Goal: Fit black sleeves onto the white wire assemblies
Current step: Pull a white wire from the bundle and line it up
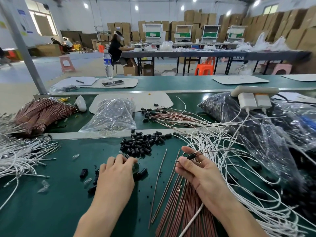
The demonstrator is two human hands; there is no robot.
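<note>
My right hand [196, 170] pinches a black sleeve [190, 156] fitted on a wire end, held just above the green bench. My left hand [116, 173] lies palm down among loose black sleeves, its fingertips reaching into the edge of the pile of black sleeves [142, 142]; what the fingers touch is hidden. White wire assemblies [230, 151] spread in a tangle to the right of my right hand. More white wires [18, 156] lie at the far left.
Brown wires [181, 207] fan out under my right wrist. A clear bag of small parts [112, 115] and bundled brown wires [39, 112] sit behind the pile. Large plastic bags [253, 124] with a power strip [256, 91] fill the right side.
</note>
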